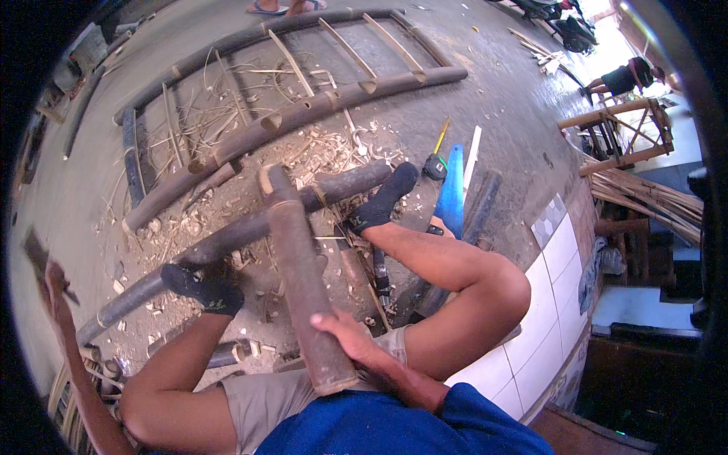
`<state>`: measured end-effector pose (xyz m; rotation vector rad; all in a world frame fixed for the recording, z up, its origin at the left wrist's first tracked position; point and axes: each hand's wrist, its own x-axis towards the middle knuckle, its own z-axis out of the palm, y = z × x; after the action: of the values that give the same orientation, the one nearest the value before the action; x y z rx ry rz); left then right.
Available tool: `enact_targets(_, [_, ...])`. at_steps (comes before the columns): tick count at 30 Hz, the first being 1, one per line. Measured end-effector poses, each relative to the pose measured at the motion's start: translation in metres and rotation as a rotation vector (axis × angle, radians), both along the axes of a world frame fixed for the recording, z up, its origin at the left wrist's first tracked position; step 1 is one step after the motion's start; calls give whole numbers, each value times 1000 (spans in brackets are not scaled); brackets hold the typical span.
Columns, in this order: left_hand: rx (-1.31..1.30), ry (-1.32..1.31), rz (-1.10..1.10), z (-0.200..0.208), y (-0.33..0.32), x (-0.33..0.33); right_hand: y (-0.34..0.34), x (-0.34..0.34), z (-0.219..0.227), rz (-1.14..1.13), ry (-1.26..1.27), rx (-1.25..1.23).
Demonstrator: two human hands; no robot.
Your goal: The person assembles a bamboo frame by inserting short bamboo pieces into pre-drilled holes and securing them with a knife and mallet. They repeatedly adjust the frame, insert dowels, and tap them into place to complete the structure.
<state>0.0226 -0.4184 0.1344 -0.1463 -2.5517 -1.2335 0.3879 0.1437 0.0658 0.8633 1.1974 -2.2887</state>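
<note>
Out to the left, my left hand (58, 287) is closed around a machete (38, 254); its broad dark blade points up and is a little blurred. My right hand (347, 335) grips the near end of a thick brown bamboo piece (294, 250), close to my lap. That piece slopes away from me, and its far end rests across a longer dark bamboo pole (227, 243) lying on the floor. Both my feet, in dark socks, are against this pole. Pale wood chips (318, 152) are scattered around it.
Beyond lies a ladder-like bamboo frame (265, 125) with notches in its near pole. To the right are a tape measure (435, 166), a blue saw (452, 189) and a white strip (473, 155). Further right stand a bamboo rack (629, 136) and another person (629, 78). Someone's sandalled feet (284, 7) show at the top.
</note>
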Motion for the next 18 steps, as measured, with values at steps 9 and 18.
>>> enact_targets(9, [124,-224,-455,-116,356,37,45,-4,24,-250,119,239])
enact_targets(18, [-36,-229,-747,-159,551,168,111,6,75,-462,308,783])
